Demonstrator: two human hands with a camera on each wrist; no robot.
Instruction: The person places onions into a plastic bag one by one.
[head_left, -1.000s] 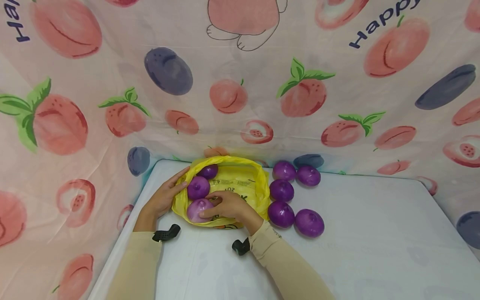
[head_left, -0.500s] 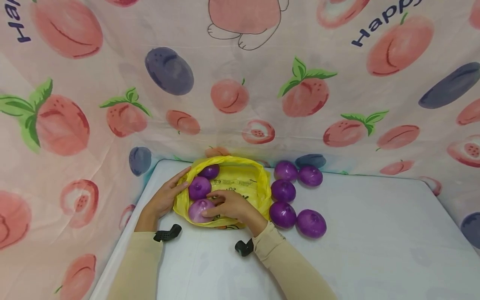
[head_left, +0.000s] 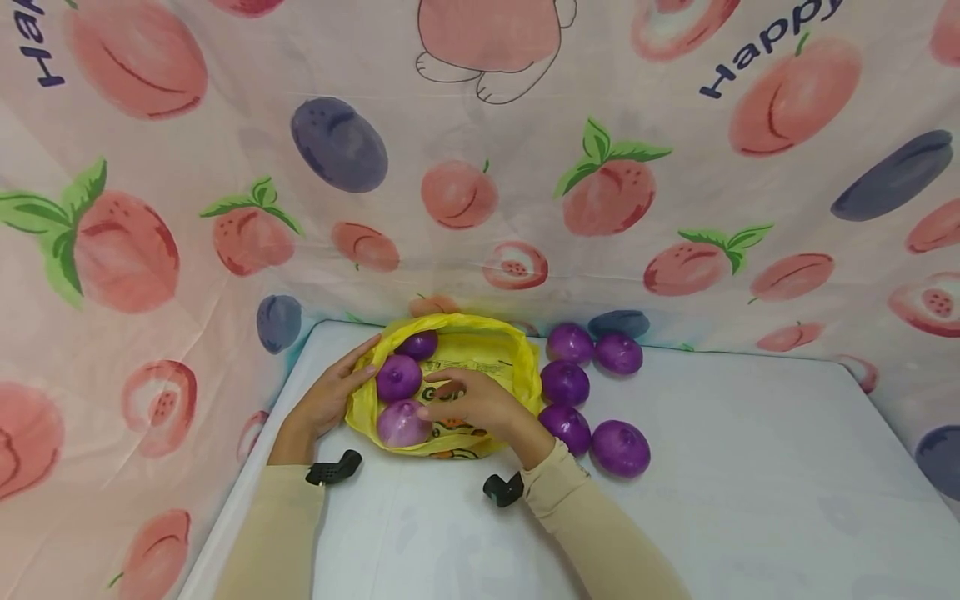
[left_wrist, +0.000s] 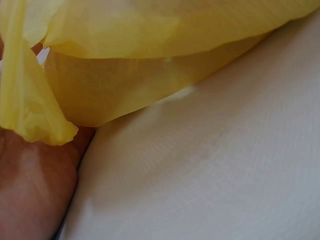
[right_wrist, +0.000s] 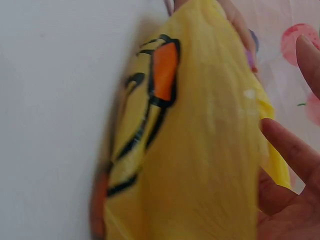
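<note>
A yellow plastic bag (head_left: 529, 367) stands with its mouth spread wide at the left of the table. Down its left side, inside, lie three purple onions: a dark one (head_left: 420, 342) at the back, another (head_left: 398, 377) in the middle and a paler one (head_left: 403, 425) in front. My left hand (head_left: 324, 410) holds the bag's left rim, thumb over the edge and fingers along the outside. My right hand (head_left: 491, 410) is over the bag's opening, fingers spread and holding nothing, its thumb tip close to the pale onion. In the right wrist view, the bag's printed side (right_wrist: 210, 130) hides the onions.
Several more purple onions (head_left: 566, 382) sit just right of the bag on the white table (head_left: 757, 450). A fruit-print cloth (head_left: 517, 208) hangs behind and at the left. Black devices (head_left: 504, 490) are strapped at both wrists.
My right hand has let go of the pale onion and drawn back to the right, fingers spreading. More of the bag's print shows. The left hand stays at the rim.
</note>
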